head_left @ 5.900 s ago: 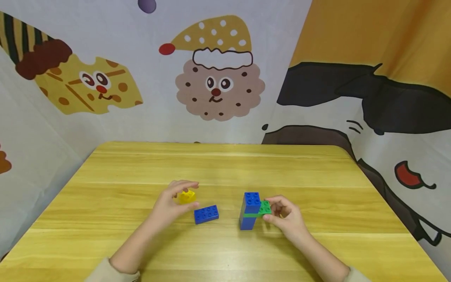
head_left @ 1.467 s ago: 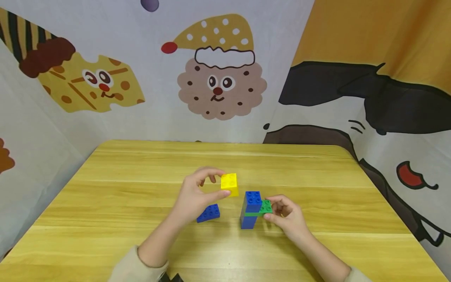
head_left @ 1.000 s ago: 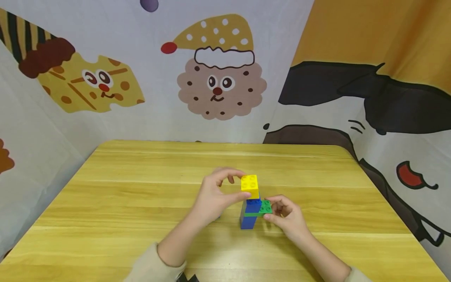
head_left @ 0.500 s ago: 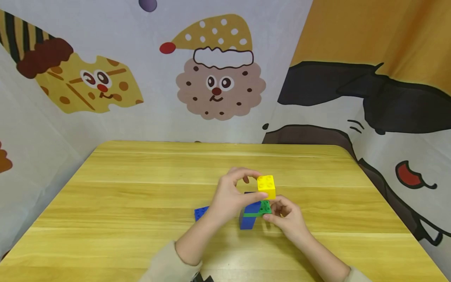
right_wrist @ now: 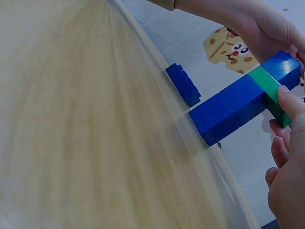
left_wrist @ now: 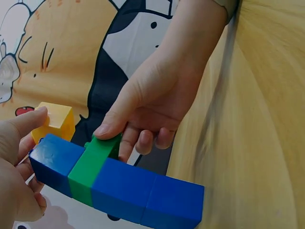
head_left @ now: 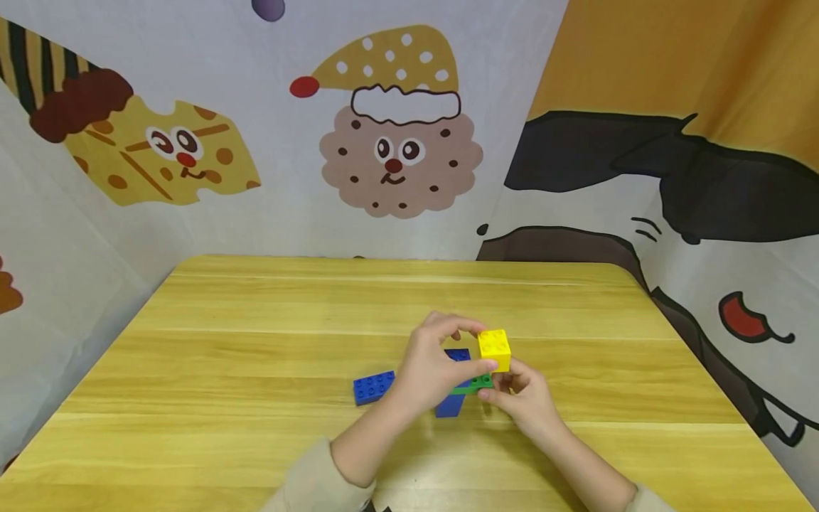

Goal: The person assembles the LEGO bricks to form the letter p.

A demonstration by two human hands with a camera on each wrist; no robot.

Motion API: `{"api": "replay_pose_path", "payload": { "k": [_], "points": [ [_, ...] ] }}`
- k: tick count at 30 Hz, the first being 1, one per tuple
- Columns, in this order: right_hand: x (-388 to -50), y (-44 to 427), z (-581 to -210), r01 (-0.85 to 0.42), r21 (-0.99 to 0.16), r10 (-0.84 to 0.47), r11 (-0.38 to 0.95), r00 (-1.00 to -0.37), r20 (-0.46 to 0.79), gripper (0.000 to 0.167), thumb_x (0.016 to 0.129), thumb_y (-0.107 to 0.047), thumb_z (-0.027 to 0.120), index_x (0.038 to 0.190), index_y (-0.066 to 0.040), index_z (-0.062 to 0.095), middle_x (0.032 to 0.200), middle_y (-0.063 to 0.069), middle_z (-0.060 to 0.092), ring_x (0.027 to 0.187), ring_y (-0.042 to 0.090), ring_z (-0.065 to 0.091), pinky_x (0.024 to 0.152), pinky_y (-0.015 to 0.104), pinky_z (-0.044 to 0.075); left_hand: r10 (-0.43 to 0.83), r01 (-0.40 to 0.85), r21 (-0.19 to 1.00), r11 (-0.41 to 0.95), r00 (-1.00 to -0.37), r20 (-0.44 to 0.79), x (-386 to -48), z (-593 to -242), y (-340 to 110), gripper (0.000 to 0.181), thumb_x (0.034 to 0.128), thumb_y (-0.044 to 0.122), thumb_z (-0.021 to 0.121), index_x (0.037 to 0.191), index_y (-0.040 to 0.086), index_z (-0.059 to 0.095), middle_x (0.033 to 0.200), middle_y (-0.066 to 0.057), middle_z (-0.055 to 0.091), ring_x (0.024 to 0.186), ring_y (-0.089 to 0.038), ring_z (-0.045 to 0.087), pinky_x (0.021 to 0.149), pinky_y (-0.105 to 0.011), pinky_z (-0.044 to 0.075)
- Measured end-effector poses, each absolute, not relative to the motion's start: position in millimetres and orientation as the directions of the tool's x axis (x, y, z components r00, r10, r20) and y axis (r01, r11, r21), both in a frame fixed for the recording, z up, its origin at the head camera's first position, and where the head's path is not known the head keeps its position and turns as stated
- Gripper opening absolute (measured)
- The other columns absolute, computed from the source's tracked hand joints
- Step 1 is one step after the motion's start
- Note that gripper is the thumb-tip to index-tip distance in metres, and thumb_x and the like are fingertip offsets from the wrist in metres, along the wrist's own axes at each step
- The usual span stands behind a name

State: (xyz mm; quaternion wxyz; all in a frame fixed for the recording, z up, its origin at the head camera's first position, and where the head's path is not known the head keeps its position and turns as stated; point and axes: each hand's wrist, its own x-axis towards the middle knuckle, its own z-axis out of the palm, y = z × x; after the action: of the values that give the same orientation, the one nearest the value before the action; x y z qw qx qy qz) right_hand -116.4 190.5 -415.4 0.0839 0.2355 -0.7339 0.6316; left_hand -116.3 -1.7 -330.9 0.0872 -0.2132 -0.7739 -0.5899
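Note:
A yellow block [head_left: 495,348] is pinched between the thumb and fingers of the left hand [head_left: 430,366], above the free end of a green brick [head_left: 472,386]. That green brick sticks out to the right from an upright blue stack [head_left: 451,406], with one blue block above it and blue below. The right hand [head_left: 530,404] pinches the green brick's outer end. In the left wrist view the yellow block [left_wrist: 56,119] is beside the top blue block [left_wrist: 56,157]; whether it touches the green brick [left_wrist: 90,171] cannot be told. The left hand partly hides the stack in the head view.
A loose blue brick [head_left: 374,388] with studs lies on the wooden table [head_left: 269,306] left of the stack, its right end near the left forearm. Behind the table hangs a cloth [head_left: 281,227] printed with cartoon figures.
The left hand has picked up the yellow block from the table, carried it right past the stack's top, and lowered it slightly. The right hand has stayed on the green brick.

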Motion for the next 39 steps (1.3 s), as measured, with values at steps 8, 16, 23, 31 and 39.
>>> {"api": "replay_pose_path", "payload": {
  "k": [8, 16, 23, 31, 39],
  "points": [
    [-113, 189, -413, -0.395, -0.909, -0.200, 0.138, -0.909, 0.365, 0.033, 0.075, 0.011, 0.073, 0.099, -0.010, 0.068, 0.069, -0.003, 0.054, 0.065, 0.008, 0.044, 0.056, 0.020, 0.038, 0.237, 0.460, 0.855, 0.239, -0.881, 0.408, -116, -336, 3, 0.037, 0.0698, 0.021, 0.087, 0.104, 0.017, 0.072, 0.095, 0.005, 0.061, 0.092, -0.023, 0.050, 0.078, -0.031, 0.044],
    [-113, 188, -411, -0.381, -0.912, -0.184, 0.154, -0.918, 0.352, 0.029, 0.074, 0.011, 0.074, 0.101, 0.006, 0.064, 0.073, -0.005, 0.060, 0.065, 0.007, 0.045, 0.058, 0.019, 0.039, 0.239, 0.460, 0.843, 0.278, -0.883, 0.403, -116, -341, 7, 0.038, 0.0691, 0.021, 0.088, 0.103, 0.016, 0.072, 0.093, 0.006, 0.060, 0.088, -0.015, 0.049, 0.075, -0.027, 0.044],
    [-114, 188, -412, -0.393, -0.909, -0.203, 0.138, -0.909, 0.363, 0.031, 0.075, 0.012, 0.073, 0.104, 0.011, 0.062, 0.075, -0.004, 0.060, 0.065, 0.006, 0.044, 0.057, 0.019, 0.039, 0.232, 0.468, 0.829, 0.307, -0.881, 0.412, -115, -344, 8, 0.036, 0.0690, 0.022, 0.088, 0.102, 0.016, 0.073, 0.090, 0.009, 0.059, 0.082, -0.008, 0.044, 0.066, -0.023, 0.041],
    [-114, 189, -411, -0.401, -0.906, -0.212, 0.134, -0.905, 0.369, 0.030, 0.075, 0.011, 0.073, 0.103, 0.010, 0.063, 0.075, -0.004, 0.061, 0.065, 0.006, 0.046, 0.058, 0.018, 0.040, 0.235, 0.447, 0.830, 0.334, -0.892, 0.386, -115, -344, 8, 0.036, 0.0691, 0.022, 0.088, 0.102, 0.017, 0.073, 0.093, 0.013, 0.063, 0.087, -0.007, 0.047, 0.071, -0.025, 0.043],
    [-113, 189, -410, -0.386, -0.916, -0.215, 0.113, -0.909, 0.356, 0.028, 0.075, 0.012, 0.072, 0.101, 0.012, 0.062, 0.080, -0.004, 0.065, 0.069, 0.006, 0.051, 0.059, 0.019, 0.045, 0.244, 0.463, 0.809, 0.363, -0.885, 0.397, -114, -346, 8, 0.037, 0.0690, 0.023, 0.088, 0.102, 0.017, 0.073, 0.095, 0.014, 0.064, 0.087, -0.007, 0.046, 0.073, -0.026, 0.042]
  ]
}}
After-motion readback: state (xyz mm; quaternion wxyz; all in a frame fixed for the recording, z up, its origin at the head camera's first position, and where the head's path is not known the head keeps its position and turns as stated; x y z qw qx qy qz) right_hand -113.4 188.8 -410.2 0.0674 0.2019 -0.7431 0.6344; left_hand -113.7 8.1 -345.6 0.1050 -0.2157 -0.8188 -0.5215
